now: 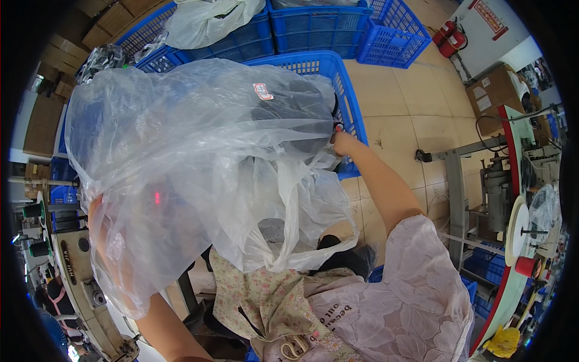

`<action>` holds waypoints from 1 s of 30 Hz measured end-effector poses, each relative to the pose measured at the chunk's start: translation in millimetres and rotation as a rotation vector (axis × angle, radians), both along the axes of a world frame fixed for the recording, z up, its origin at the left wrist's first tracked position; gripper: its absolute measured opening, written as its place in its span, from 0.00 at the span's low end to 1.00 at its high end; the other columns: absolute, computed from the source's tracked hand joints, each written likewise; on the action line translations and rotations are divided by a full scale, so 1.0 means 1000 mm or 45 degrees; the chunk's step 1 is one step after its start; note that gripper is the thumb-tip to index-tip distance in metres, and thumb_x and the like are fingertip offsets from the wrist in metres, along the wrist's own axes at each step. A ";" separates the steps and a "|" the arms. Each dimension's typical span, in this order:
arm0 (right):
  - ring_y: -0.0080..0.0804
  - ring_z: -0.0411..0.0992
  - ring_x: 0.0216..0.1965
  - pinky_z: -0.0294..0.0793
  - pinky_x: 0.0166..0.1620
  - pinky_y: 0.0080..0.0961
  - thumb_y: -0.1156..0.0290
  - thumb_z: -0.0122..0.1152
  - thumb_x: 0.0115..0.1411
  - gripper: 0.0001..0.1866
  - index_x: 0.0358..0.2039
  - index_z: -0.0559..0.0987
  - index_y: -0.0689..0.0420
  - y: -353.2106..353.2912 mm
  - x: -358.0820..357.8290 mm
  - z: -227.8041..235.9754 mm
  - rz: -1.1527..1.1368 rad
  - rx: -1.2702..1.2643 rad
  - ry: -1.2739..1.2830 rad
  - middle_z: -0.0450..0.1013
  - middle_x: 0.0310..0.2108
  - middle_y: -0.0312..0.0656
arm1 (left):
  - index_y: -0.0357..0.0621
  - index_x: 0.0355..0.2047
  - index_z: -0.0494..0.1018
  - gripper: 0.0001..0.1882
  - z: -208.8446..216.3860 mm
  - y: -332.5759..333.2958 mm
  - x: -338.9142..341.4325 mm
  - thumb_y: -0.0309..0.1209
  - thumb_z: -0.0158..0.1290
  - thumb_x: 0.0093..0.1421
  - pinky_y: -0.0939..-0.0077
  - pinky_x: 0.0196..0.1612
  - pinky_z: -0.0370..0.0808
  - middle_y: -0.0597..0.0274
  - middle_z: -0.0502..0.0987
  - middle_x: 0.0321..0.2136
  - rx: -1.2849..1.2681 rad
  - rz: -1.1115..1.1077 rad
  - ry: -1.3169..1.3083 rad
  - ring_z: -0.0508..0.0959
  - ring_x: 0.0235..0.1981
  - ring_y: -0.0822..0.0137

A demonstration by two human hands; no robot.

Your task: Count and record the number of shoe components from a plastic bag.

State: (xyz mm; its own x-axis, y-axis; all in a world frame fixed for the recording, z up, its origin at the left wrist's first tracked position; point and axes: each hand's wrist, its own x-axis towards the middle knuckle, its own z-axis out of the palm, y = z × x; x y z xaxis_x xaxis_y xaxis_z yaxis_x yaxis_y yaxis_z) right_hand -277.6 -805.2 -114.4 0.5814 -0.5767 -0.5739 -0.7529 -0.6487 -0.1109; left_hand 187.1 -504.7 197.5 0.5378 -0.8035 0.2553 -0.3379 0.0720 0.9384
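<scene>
A large clear plastic bag [181, 139] spreads over a blue plastic crate [347, 99] and hangs down toward my lap. Through the film at the crate's right end, something dark [295, 99] shows, its kind unclear. My right hand [342, 143] is closed on the bag's edge by the crate's right wall, with a small red spot beside the fingers. On the left, my forearm goes up under the film, and my left hand [96, 208] shows only dimly through it; its fingers cannot be made out. White handle-like strips [286, 223] of plastic hang at the front.
More blue crates [319, 30] stand behind, one with a white bag [211, 21] on top. A sewing machine [90, 289] is at the left. On the right are a metal-legged machine table [455, 181], a cardboard box [497, 93] and fire extinguishers [449, 39].
</scene>
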 end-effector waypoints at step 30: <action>0.47 0.75 0.39 0.75 0.41 0.38 0.72 0.55 0.48 0.15 0.38 0.80 0.56 0.044 0.000 0.079 -0.621 -0.158 -0.272 0.76 0.38 0.48 | 0.35 0.48 0.68 0.18 0.022 0.005 -0.006 0.33 0.45 0.61 0.71 0.44 0.72 0.56 0.73 0.40 0.217 0.280 0.629 0.74 0.41 0.63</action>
State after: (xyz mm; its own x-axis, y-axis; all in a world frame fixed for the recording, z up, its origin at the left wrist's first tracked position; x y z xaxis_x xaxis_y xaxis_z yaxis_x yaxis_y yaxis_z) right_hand -277.3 -761.5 -35.1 0.3255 -0.8645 -0.3829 -0.9389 -0.2478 -0.2388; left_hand 181.1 -500.1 219.1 0.7200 -0.6668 -0.1925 0.1543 -0.1166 0.9811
